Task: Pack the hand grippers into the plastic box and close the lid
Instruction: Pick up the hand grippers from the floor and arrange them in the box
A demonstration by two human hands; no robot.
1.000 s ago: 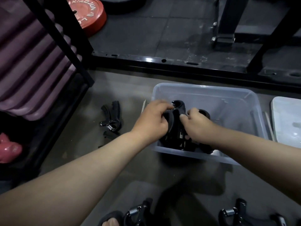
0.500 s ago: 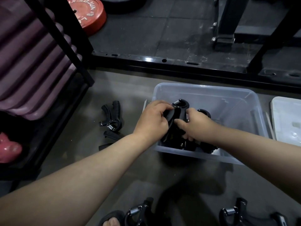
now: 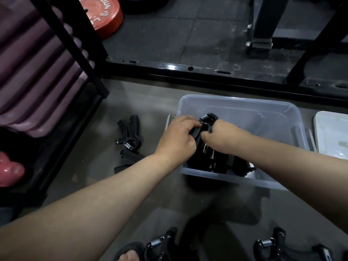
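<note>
Black all over on the hand grippers (image 3: 209, 117) at centre frame, with bright silver coil springs. Translucent, frosted pale grey on the plastic box (image 3: 235, 102) around them. Off-white on the lid (image 3: 331, 132) at the right edge. Same black and silver on the loose grippers (image 3: 128, 134) left of centre. Red-orange with pale lettering on the weight plate (image 3: 105, 16), upper left. Dusky purple, ribbed in parallel ridges, on the stacked rolls (image 3: 28, 81) at left. Glossy pink on the weight (image 3: 9, 170), lower left. Dull grey-brown on the floor (image 3: 143, 102); charcoal, scuffed whitish, on the rubber tiles (image 3: 169, 34) at top.
</note>
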